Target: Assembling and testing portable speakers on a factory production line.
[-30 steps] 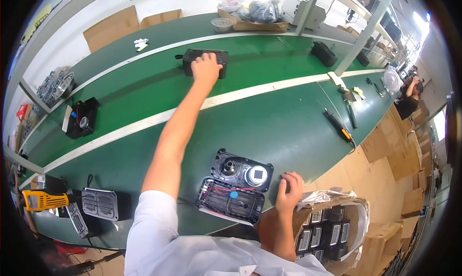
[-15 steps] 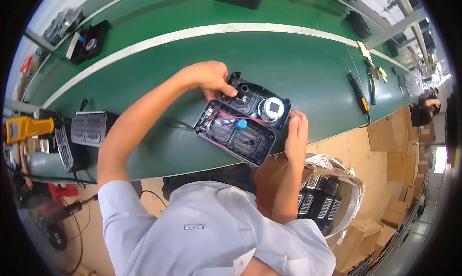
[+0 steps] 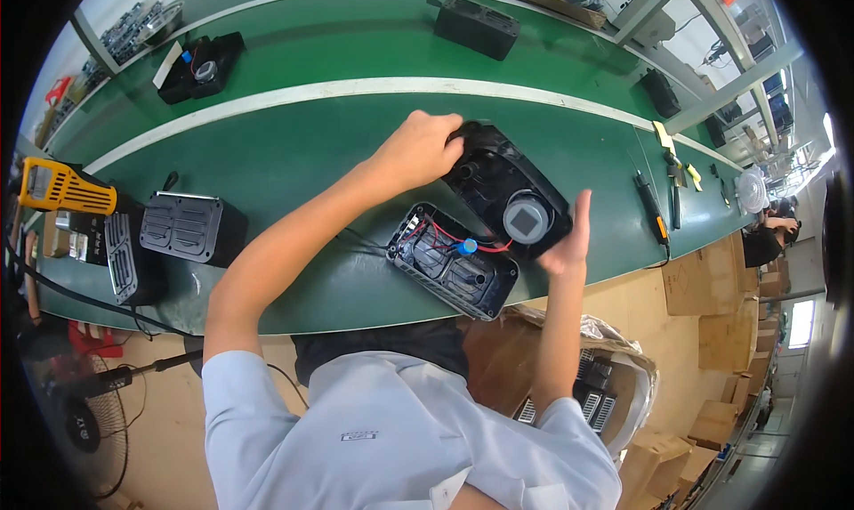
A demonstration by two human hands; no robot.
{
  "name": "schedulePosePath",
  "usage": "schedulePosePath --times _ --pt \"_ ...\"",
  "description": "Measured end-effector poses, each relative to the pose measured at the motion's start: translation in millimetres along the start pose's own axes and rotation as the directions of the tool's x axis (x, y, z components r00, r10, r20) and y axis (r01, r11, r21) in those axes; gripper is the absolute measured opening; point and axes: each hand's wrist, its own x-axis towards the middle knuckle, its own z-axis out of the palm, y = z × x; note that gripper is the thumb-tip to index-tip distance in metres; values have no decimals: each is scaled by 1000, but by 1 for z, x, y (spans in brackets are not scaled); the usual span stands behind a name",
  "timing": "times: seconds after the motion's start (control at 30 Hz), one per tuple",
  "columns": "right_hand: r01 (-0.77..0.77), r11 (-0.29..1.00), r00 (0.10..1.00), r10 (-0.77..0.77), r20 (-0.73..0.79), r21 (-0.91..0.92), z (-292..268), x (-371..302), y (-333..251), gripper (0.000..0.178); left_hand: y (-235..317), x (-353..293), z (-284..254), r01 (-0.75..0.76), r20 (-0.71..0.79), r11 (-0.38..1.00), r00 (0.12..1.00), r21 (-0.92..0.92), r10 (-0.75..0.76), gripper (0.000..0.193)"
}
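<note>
A black speaker housing half point(image 3: 485, 176) with a round silver speaker driver point(image 3: 527, 219) is tilted up off the bench. My left hand point(image 3: 425, 149) has its fingers closed round the far left end. At the near right end, my right hand point(image 3: 569, 243) holds the edge with the thumb raised, its other fingers partly hidden. Just below, nearer me, the other housing half point(image 3: 454, 274) lies open side up on the green bench. Inside it are red and dark wires and a blue round part point(image 3: 468, 246). Red wires run between the two halves.
Black ribbed speaker boxes point(image 3: 182, 225) and a yellow tool point(image 3: 67, 187) stand at the left. On the far strip are an open housing point(image 3: 203, 68) and a black box point(image 3: 478, 27). A screwdriver-like tool point(image 3: 652, 209) lies right. A lined carton point(image 3: 636, 385) of parts stands below the edge.
The upper half, which lay overlapping the lower one, is now lifted and tilted away from it. My left hand has shifted its grip on the end, and my right hand has moved with the housing.
</note>
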Motion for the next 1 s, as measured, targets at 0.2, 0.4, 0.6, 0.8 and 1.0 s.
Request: schedulePosePath --times 0.2,0.4,0.6,0.8,1.0 --pt "-104 750 945 279 170 -653 30 14 -43 96 30 3 -12 -254 -155 967 956 -2 251 16" --pt "-206 809 916 -39 -399 -551 91 -24 -25 50 48 -63 -50 115 -99 978 986 -176 -133 23" --pt "-80 752 985 -39 -166 -655 123 -57 -5 71 44 -113 -20 -161 62 983 984 -93 167 33" --pt "-55 331 996 -45 -74 -942 130 -46 4 83 38 -111 -12 -153 297 988 943 -20 152 26" --pt "-2 -24 997 -76 -1 -1000 143 -33 20 81 32 -101 -14 -243 318 970 919 -12 234 19"
